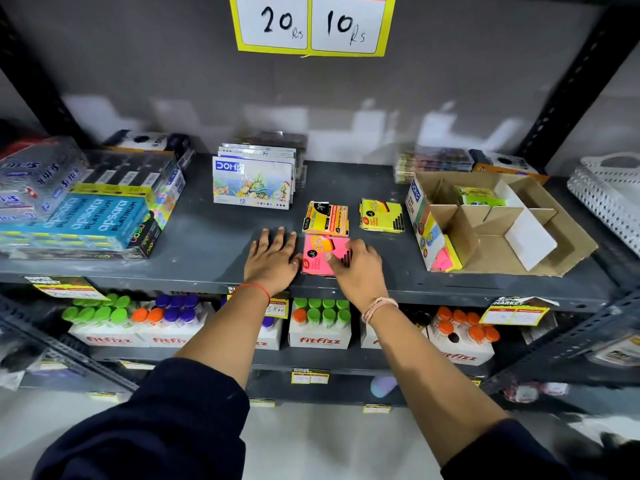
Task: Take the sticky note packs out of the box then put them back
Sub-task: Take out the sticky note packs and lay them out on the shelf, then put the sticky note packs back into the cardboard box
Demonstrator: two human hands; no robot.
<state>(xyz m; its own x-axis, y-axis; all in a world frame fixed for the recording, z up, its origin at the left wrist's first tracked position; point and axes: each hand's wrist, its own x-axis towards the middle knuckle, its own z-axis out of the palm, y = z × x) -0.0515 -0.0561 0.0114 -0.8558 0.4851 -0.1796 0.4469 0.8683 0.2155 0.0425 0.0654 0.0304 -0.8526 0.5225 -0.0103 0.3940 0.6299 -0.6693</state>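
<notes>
2 hands point(273, 259) point(356, 268): left flat, fingers spread; right pinching pink pack point(320, 252) beside box point(485, 233).

Pink sticky note pack point(320, 255) lies flat near the shelf front. Orange pack point(325, 219) sits directly behind it. Yellow pack point(382, 215) lies alongside. Green pack point(479, 196) remains inside the open, partitioned cardboard box point(498, 233).

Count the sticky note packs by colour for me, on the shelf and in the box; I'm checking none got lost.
Pink: 1, the pink pack under the right hand on the shelf
Orange: 1, the orange pack
Yellow: 1, the yellow pack
Green: 1, the green pack in the cardboard box
Total: 4 packs clearly visible
</notes>
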